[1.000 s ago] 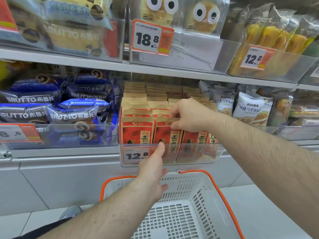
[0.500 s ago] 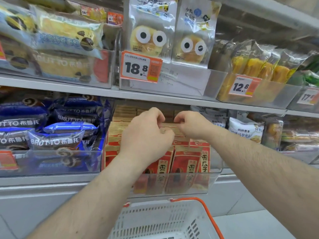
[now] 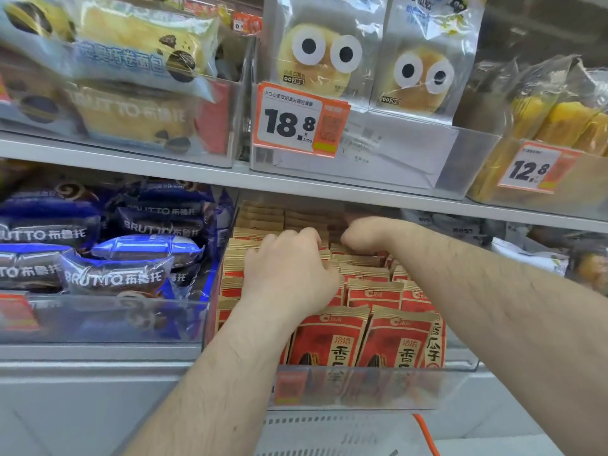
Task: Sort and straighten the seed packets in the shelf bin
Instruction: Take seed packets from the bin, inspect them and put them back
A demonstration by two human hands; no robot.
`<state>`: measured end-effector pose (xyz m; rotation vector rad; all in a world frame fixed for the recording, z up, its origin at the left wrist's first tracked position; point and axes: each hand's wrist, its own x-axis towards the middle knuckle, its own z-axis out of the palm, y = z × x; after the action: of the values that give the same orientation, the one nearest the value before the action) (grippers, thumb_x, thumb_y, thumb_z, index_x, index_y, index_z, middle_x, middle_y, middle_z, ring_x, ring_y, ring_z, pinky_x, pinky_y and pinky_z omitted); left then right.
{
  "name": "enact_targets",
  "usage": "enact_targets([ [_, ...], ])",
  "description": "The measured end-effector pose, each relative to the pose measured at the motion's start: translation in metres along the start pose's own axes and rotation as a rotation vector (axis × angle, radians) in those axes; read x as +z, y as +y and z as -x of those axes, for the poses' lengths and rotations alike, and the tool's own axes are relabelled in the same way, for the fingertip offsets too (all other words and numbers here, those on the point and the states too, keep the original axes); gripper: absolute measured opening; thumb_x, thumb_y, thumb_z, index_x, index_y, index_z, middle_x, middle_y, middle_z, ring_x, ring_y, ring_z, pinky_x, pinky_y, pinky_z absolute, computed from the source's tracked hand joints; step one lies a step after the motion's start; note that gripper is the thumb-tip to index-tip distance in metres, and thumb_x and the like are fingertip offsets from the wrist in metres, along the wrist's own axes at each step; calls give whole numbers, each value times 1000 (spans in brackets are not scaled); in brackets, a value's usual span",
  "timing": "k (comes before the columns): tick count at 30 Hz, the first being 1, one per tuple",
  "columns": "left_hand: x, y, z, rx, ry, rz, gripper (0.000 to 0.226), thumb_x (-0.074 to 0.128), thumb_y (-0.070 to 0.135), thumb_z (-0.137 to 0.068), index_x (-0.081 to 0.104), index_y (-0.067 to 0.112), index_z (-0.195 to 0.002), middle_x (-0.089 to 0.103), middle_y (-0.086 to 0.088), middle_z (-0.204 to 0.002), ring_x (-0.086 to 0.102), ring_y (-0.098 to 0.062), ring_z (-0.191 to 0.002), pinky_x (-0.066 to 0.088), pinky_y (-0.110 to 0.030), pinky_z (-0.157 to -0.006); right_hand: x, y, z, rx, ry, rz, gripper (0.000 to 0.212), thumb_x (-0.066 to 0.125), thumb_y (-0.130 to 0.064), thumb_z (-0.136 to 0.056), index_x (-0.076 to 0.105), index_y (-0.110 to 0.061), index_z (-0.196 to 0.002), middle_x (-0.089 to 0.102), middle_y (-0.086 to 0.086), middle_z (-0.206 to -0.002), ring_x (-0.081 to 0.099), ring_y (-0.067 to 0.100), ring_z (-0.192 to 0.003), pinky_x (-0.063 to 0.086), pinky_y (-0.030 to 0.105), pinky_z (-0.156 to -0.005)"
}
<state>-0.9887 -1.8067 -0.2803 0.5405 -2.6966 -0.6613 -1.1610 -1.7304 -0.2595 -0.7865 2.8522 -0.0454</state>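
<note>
Red and tan seed packets stand in several rows inside a clear shelf bin on the lower shelf. My left hand reaches into the middle rows, its fingers curled over the packet tops. My right hand is deeper in the bin, fingers bent down onto the tops of the rear packets. The fingertips of both hands are hidden among the packets, so I cannot see exactly which packets they grip. The front packets stand upright; one at the right front leans sideways.
Blue BRUTTO cake bags fill the bin to the left. The upper shelf hangs just above my hands, with bread bags and an 18.8 price tag. A white basket with an orange rim sits below the bin.
My left hand rose from the bin's front wall into the packets. Both hands have pushed deeper toward the rear rows, and the view has moved closer and tilted up.
</note>
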Motion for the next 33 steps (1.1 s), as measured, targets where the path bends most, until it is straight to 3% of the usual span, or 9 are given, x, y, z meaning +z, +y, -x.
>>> enact_targets([
  [3, 2, -1, -2, 4, -4, -2, 42, 59, 47, -91, 54, 31, -130, 60, 5, -124, 51, -20, -119, 44, -47, -103, 1, 0, -7, 20, -26, -64, 16, 47, -26, -97, 59, -16, -103, 56, 2, -100, 53, 17, -91, 40, 33, -80],
  [5, 3, -2, -3, -3, -8, 11, 42, 59, 47, -91, 55, 31, -130, 60, 6, -124, 52, -20, -118, 44, -47, -103, -1, -1, -6, 19, -45, -47, 15, 49, -27, -94, 56, -20, -83, 54, -1, -84, 52, 14, -77, 40, 30, -70],
  [7, 4, -3, -4, -5, -5, 22, 42, 59, 47, -90, 55, 31, -129, 61, 6, -123, 52, -20, -118, 44, -47, -103, -4, -2, 0, 12, -50, -7, 15, 50, -29, -93, 58, -17, -90, 53, -2, -85, 52, 17, -82, 38, 31, -72],
  [11, 4, -3, -4, -17, -8, 53, 41, 59, 47, -91, 56, 32, -129, 60, 7, -123, 52, -19, -117, 45, -47, -103, -9, 1, 15, -26, 31, 85, 46, 56, -36, -92, 57, -7, -127, 58, 11, -118, 52, 24, -101, 42, 31, -82],
  [13, 3, -3, -4, -23, -9, 72, 40, 59, 47, -91, 56, 32, -128, 61, 7, -122, 53, -19, -115, 46, -47, -102, -9, 5, 22, -77, 71, 88, 42, 61, -36, -88, 61, -6, -118, 61, 8, -110, 55, 23, -97, 49, 33, -81],
  [16, 3, -3, -4, -22, -5, 77, 37, 59, 47, -91, 57, 33, -125, 61, 8, -120, 54, -19, -113, 47, -47, -101, -8, 15, 34, -146, 77, 41, 21, 65, -33, -81, 67, -12, -86, 67, 3, -85, 63, 23, -81, 49, 30, -63],
  [21, 3, -3, -4, -24, -9, 108, 36, 59, 47, -91, 58, 32, -124, 62, 8, -119, 54, -18, -114, 48, -47, -100, -12, 27, 55, -216, 78, -68, 21, 69, -35, -86, 75, -20, -98, 67, -7, -104, 58, 1, -82, 45, 22, -65],
  [24, 2, -4, -4, -20, -10, 124, 35, 60, 45, -92, 58, 33, -124, 62, 9, -120, 54, -18, -114, 49, -47, -100, -11, 32, 67, -232, 66, -66, 23, 67, -42, -88, 76, -22, -96, 70, -8, -99, 63, 4, -84, 52, 26, -76],
  [33, 2, -4, -3, -17, -11, 128, 33, 59, 45, -92, 60, 33, -122, 64, 10, -117, 56, -16, -111, 49, -46, -99, 0, 35, 82, -184, 27, -96, 40, 62, -60, -84, 78, -23, -85, 76, -2, -88, 70, 12, -81, 58, 36, -76],
])
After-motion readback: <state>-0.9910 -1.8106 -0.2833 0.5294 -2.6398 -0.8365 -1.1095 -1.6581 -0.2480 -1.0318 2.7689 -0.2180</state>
